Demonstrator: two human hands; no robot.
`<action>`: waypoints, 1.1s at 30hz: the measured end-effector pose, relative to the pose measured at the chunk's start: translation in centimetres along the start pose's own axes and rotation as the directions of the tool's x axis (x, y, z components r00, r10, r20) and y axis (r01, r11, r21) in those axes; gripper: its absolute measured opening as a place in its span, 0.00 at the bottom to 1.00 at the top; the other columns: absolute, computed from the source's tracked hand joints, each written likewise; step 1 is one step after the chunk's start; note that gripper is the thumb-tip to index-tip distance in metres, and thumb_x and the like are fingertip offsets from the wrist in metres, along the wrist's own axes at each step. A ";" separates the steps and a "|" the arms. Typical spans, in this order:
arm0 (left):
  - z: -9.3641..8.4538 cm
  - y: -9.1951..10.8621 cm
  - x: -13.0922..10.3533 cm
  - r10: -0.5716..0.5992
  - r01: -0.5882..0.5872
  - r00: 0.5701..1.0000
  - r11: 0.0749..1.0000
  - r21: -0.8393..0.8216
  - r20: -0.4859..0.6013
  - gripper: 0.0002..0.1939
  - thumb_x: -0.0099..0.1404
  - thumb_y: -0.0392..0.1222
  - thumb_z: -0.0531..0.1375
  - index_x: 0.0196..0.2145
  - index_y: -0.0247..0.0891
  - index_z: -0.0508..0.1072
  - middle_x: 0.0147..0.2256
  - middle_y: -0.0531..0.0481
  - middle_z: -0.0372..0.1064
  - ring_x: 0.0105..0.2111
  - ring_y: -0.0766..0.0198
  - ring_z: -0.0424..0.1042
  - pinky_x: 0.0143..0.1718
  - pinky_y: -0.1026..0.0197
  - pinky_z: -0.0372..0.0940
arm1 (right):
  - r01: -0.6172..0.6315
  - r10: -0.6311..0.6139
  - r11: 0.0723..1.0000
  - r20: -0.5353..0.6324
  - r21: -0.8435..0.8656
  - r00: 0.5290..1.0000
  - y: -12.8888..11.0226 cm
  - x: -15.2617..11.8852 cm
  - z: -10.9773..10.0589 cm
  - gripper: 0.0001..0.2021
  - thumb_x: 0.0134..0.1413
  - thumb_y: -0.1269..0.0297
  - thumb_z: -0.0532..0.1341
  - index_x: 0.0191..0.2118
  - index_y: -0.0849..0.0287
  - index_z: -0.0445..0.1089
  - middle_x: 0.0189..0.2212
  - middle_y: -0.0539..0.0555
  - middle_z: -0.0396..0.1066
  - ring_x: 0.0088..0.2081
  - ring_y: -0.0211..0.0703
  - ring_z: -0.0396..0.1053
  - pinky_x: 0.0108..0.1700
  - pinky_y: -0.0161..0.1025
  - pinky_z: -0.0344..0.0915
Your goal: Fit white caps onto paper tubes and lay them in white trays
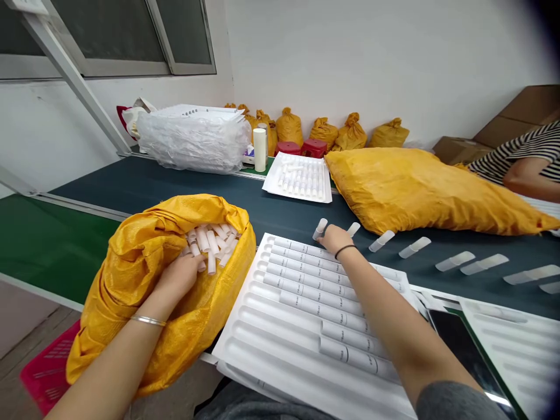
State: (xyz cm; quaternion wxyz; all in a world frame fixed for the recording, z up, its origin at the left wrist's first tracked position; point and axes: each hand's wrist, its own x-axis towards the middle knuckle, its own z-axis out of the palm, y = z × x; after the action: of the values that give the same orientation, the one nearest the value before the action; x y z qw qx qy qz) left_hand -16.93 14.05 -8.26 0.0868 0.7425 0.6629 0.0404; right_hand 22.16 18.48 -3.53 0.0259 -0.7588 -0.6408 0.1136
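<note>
My left hand (pixel 181 277) reaches into an open yellow woven sack (pixel 219 326) holding many short white plastic tubes (pixel 212 242). Its fingers curl down among the tubes, and the fingertips are hidden. Over the belt, my right hand (pixel 336 239) is closed on a small white tube (pixel 321 228) at the left end of a spaced row of tubes with translucent tops (pixel 415 247). Below my right forearm lies a white grooved tray (pixel 249 332). Printed white tubes (pixel 301 274) fill its upper grooves, while nearer grooves are partly bare.
A dark conveyor belt (pixel 105 186) runs across. Beyond it are a full yellow sack (pixel 420 181), a smaller tray (pixel 271 181) of tubes and a plastic-wrapped stack (pixel 192 140). A dark-screened device (pixel 468 350) lies at right. A person in a striped top (pixel 520 149) sits far right.
</note>
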 end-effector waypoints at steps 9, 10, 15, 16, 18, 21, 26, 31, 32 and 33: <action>-4.1 5.6 -4.4 0.118 -0.256 0.910 0.914 -0.316 -0.398 0.18 0.63 0.50 0.56 0.47 0.41 0.73 0.42 0.46 0.68 0.41 0.60 0.69 0.44 0.60 0.65 | 0.568 -0.566 0.822 0.136 0.023 0.813 -3.1 -13.4 4.7 0.04 0.48 0.72 0.63 0.34 0.62 0.71 0.37 0.60 0.71 0.39 0.51 0.69 0.40 0.42 0.64; -4.5 6.2 -5.0 0.134 -0.309 0.885 0.886 -0.347 -0.445 0.16 0.62 0.49 0.57 0.45 0.42 0.74 0.43 0.46 0.67 0.43 0.60 0.69 0.46 0.59 0.65 | 0.559 -0.558 0.829 0.114 0.021 0.822 -3.1 -13.6 4.9 0.07 0.48 0.74 0.62 0.35 0.63 0.71 0.39 0.61 0.70 0.41 0.51 0.68 0.42 0.42 0.64; -4.9 9.0 -6.8 0.276 -0.463 0.876 0.708 -0.533 -0.395 0.14 0.66 0.44 0.55 0.49 0.40 0.67 0.49 0.44 0.68 0.50 0.58 0.67 0.53 0.55 0.62 | 0.450 -0.463 0.800 -0.068 0.398 0.884 -3.4 -13.0 3.1 0.10 0.49 0.73 0.59 0.41 0.62 0.66 0.36 0.57 0.69 0.36 0.45 0.67 0.39 0.41 0.66; -4.8 9.5 -7.0 0.318 -0.474 0.877 0.697 -0.538 -0.361 0.15 0.67 0.43 0.53 0.51 0.40 0.65 0.48 0.44 0.68 0.49 0.58 0.68 0.52 0.55 0.63 | 0.447 -0.469 0.716 -0.104 0.536 0.877 -3.5 -13.1 2.6 0.10 0.52 0.71 0.58 0.42 0.61 0.65 0.36 0.56 0.70 0.35 0.43 0.68 0.38 0.40 0.67; -4.6 10.4 -7.2 0.406 -0.516 0.856 0.711 -0.478 -0.321 0.16 0.68 0.43 0.52 0.53 0.42 0.65 0.45 0.45 0.69 0.46 0.59 0.69 0.49 0.57 0.64 | 0.466 -0.519 0.509 -0.173 0.724 0.837 -3.8 -13.4 1.5 0.11 0.57 0.68 0.55 0.46 0.60 0.65 0.38 0.55 0.70 0.34 0.40 0.69 0.36 0.38 0.68; -4.7 11.4 -7.4 0.490 -0.590 0.802 0.737 -0.329 -0.341 0.18 0.67 0.43 0.54 0.55 0.43 0.65 0.40 0.46 0.69 0.41 0.61 0.69 0.43 0.59 0.65 | 0.596 -0.593 0.372 -0.312 0.711 0.742 -3.9 -14.0 0.1 0.14 0.61 0.65 0.54 0.51 0.57 0.65 0.42 0.57 0.71 0.38 0.41 0.70 0.40 0.39 0.69; -5.1 12.3 -8.0 0.522 -0.634 0.742 0.751 -0.186 -0.421 0.21 0.65 0.45 0.57 0.55 0.41 0.66 0.39 0.45 0.71 0.40 0.59 0.70 0.43 0.58 0.65 | 0.839 -0.727 0.348 -0.444 0.419 0.523 -3.4 -14.5 -1.4 0.16 0.61 0.68 0.55 0.54 0.55 0.65 0.45 0.59 0.70 0.48 0.45 0.68 0.50 0.44 0.67; -6.1 11.9 -8.2 0.422 -0.520 0.849 0.774 -0.361 -0.318 0.26 0.64 0.50 0.57 0.57 0.39 0.62 0.50 0.43 0.68 0.49 0.56 0.68 0.49 0.57 0.64 | 0.855 -0.661 0.373 -0.543 0.360 0.517 -3.0 -14.5 -1.7 0.17 0.60 0.71 0.56 0.54 0.53 0.63 0.46 0.57 0.70 0.49 0.45 0.68 0.51 0.45 0.67; -6.3 11.8 -8.2 0.416 -0.493 0.869 0.764 -0.417 -0.267 0.21 0.65 0.48 0.56 0.54 0.40 0.65 0.48 0.45 0.70 0.46 0.58 0.70 0.46 0.60 0.65 | 0.853 -0.658 0.375 -0.544 0.363 0.521 -2.9 -14.5 -1.7 0.16 0.60 0.71 0.55 0.54 0.53 0.63 0.46 0.57 0.69 0.49 0.45 0.67 0.51 0.45 0.67; -6.4 11.7 -8.2 0.417 -0.476 0.879 0.751 -0.458 -0.229 0.17 0.66 0.47 0.55 0.51 0.41 0.68 0.45 0.48 0.72 0.43 0.61 0.71 0.43 0.62 0.66 | 0.849 -0.662 0.376 -0.534 0.370 0.526 -2.9 -14.4 -1.6 0.16 0.61 0.71 0.55 0.54 0.53 0.63 0.45 0.57 0.69 0.49 0.45 0.67 0.50 0.44 0.67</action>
State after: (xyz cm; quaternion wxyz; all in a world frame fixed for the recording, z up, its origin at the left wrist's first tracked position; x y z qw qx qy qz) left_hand -7.63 5.13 0.64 0.2270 0.8271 0.4360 0.2725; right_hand 17.50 5.03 0.62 0.4065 -0.3312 -0.8350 0.1667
